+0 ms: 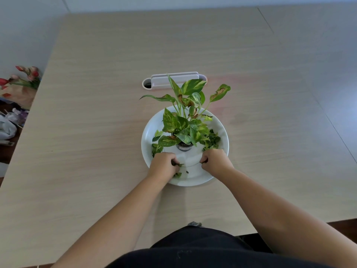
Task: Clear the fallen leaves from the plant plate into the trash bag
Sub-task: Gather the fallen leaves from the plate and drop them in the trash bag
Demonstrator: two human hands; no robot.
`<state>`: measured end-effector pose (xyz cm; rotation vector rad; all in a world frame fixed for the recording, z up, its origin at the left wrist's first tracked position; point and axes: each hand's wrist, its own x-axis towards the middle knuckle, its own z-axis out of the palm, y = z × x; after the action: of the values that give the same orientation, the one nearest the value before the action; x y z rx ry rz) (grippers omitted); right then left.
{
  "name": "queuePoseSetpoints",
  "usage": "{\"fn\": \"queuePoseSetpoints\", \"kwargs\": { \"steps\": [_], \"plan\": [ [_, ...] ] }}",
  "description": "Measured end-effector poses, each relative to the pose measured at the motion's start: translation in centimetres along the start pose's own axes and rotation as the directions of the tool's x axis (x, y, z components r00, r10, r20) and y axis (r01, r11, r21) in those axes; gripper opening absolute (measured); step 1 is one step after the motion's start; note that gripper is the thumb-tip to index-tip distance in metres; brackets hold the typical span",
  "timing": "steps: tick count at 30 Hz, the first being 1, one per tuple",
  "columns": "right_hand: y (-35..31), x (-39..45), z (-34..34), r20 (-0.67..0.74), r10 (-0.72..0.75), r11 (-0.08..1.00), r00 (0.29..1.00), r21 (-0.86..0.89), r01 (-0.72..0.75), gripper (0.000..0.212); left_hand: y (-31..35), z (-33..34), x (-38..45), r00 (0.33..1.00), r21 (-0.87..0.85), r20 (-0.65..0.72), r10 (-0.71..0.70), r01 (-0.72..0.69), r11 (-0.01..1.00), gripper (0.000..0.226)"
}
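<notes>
A white round plate [148,132] sits in the middle of the wooden table and carries a small potted plant [184,128] with green and yellow leaves. Fallen leaves [213,140] lie on the plate's right side, and more fallen leaves [155,148] lie on its left. My left hand [163,164] is over the plate's near left part, fingers curled around dark leaf pieces. My right hand [215,160] is at the near right part, fingers curled on leaves. A few leaf bits [178,174] lie beside my left wrist.
A white cable slot cover [174,80] is set into the table behind the plant. Off the table's left edge are a bunch of red tulips in paper [21,82] and a crumpled white bag [6,129] on the floor.
</notes>
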<state>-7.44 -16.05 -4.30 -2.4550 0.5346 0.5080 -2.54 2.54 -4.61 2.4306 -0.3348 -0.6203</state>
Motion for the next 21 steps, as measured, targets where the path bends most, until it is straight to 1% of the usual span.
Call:
{"fn": "queuePoseSetpoints", "kwargs": {
  "steps": [3,6,8,10,11,13,15,19,21],
  "plan": [
    [-0.1,-0.5,-1.0,-0.04,0.077,0.963,0.996,0.262,-0.064,0.012,-0.2,-0.9,0.0,0.996,-0.131,-0.069,-0.063,0.054,0.99,0.008],
    [0.2,-0.9,-1.8,-0.058,0.149,0.876,0.987,0.47,-0.104,0.01,-0.5,-1.7,-0.2,0.98,-0.292,-0.079,-0.181,0.15,0.945,0.01],
    [0.8,-1.0,-2.0,-0.038,0.2,0.79,0.979,0.597,-0.139,0.011,-0.6,-1.9,-0.4,0.961,-0.445,-0.046,-0.274,0.226,0.867,0.014],
    [1.5,-1.2,-2.2,-0.001,0.226,0.672,0.974,0.724,-0.156,0.01,-0.2,-1.7,-0.7,0.939,-0.62,0.01,-0.343,0.275,0.735,0.016],
    [1.7,-1.5,-2.4,0.016,0.23,0.607,0.973,0.779,-0.156,0.011,0.2,-1.5,-0.9,0.934,-0.682,0.041,-0.355,0.286,0.673,0.016],
    [2.3,-2.3,-2.7,0.041,0.232,0.479,0.972,0.865,-0.151,0.013,1.6,-0.8,-1.7,0.933,-0.746,0.105,-0.345,0.303,0.593,0.016],
    [3.0,-3.5,-3.1,0.07,0.225,0.351,0.972,0.925,-0.148,0.014,3.6,0.1,-2.5,0.938,-0.775,0.166,-0.306,0.316,0.548,0.016],
    [5.8,-5.9,-3.8,0.12,0.219,0.143,0.968,0.978,-0.153,0.014,8.1,3.3,-3.9,0.94,-0.778,0.279,-0.195,0.34,0.528,0.015],
    [7.8,-7.2,-4.2,0.118,0.248,0.069,0.961,0.988,-0.139,0.016,10.4,5.2,-4.6,0.938,-0.771,0.324,-0.125,0.338,0.54,0.015]
  ]
}}
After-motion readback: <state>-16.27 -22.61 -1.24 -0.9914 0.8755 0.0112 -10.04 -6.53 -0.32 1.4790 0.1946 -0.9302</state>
